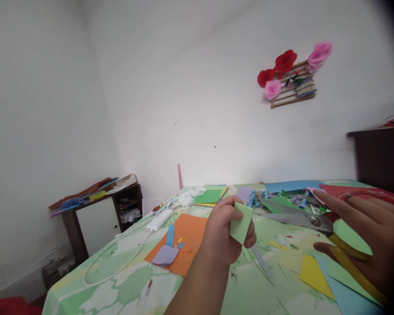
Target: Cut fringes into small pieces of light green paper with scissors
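My left hand [219, 232] is raised over the middle of the table, thumb and fingers closed on a small piece of light green paper [241, 224]. At the right edge, my right hand [376, 225] grips a large pair of scissors [297, 218]. Their metal blades point left toward the green paper without touching it, and they look parted. A yellow handle loop shows below my right fingers; part of that hand is in dark shadow at the frame's edge. Under the left wrist lies an orange sheet [192, 223] with a small purple piece [166, 255] on it.
A white power strip [159, 220] and its cable lie at left. White string [187, 199], green sheets [210, 196] and curled scraps [259, 198] are farther back. Yellow paper [315, 275] and blue paper [335, 280] lie front right. A cabinet [98, 225] stands beyond the table.
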### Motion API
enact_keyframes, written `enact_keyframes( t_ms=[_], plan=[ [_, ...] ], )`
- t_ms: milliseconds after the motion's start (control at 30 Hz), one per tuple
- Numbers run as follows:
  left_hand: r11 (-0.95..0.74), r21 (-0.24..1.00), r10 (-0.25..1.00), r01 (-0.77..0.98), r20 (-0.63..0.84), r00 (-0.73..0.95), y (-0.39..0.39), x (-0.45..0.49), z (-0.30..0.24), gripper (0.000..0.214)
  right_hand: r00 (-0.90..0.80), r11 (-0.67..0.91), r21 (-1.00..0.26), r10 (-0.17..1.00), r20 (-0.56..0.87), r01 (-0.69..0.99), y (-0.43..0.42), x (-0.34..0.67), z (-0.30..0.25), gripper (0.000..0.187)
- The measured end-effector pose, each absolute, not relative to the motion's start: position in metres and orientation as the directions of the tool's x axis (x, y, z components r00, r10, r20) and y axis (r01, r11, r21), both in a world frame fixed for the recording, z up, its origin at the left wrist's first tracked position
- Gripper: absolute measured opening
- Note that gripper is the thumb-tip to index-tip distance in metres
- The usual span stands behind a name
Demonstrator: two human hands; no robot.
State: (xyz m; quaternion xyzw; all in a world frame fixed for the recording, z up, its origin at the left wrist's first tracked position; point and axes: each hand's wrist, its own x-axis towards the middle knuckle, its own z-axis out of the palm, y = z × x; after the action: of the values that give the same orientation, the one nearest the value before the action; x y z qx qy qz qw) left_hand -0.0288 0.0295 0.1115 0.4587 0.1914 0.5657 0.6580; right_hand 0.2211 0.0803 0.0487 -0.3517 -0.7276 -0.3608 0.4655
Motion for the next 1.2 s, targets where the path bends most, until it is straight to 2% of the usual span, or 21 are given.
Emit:
enact_keyframes(
  t_ms=[67,233,367,633,900,1133,1200],
  plan=[
    [-0.071,0.823,0.922,-0.563,0.27,0.278,0.029,-0.028,0.111,0.013,-0.356,0.506,0.227,0.173,0.919,0.832,0.075,0.221,0.05,0.069],
    [-0.072,0.821,0.926,-0.566,0.266,0.269,0.029,-0.027,0.111,0.014,-0.383,0.486,0.208,0.292,0.876,0.849,0.059,0.211,0.059,0.076],
    [-0.074,0.822,0.925,-0.565,0.268,0.269,0.028,-0.027,0.111,0.013,-0.423,0.492,0.245,0.291,0.858,0.835,0.057,0.205,0.06,0.075],
    [-0.086,0.811,0.919,-0.579,0.289,0.268,0.03,-0.027,0.11,0.015,-0.379,0.476,0.183,0.357,0.854,0.86,0.064,0.212,0.047,0.076],
    [-0.141,0.822,0.91,-0.552,0.328,0.255,0.03,-0.028,0.109,0.012,-0.417,0.507,0.216,0.323,0.85,0.834,0.062,0.21,0.049,0.075],
    [-0.271,0.884,0.93,-0.381,0.343,0.134,0.03,-0.03,0.107,0.007,-0.425,0.451,0.268,0.292,0.857,0.851,0.064,0.208,0.053,0.075],
    [-0.256,0.905,0.937,-0.339,0.319,0.145,0.031,-0.029,0.107,0.007,-0.43,0.433,0.319,0.187,0.883,0.843,0.071,0.21,0.053,0.073]
  ],
)
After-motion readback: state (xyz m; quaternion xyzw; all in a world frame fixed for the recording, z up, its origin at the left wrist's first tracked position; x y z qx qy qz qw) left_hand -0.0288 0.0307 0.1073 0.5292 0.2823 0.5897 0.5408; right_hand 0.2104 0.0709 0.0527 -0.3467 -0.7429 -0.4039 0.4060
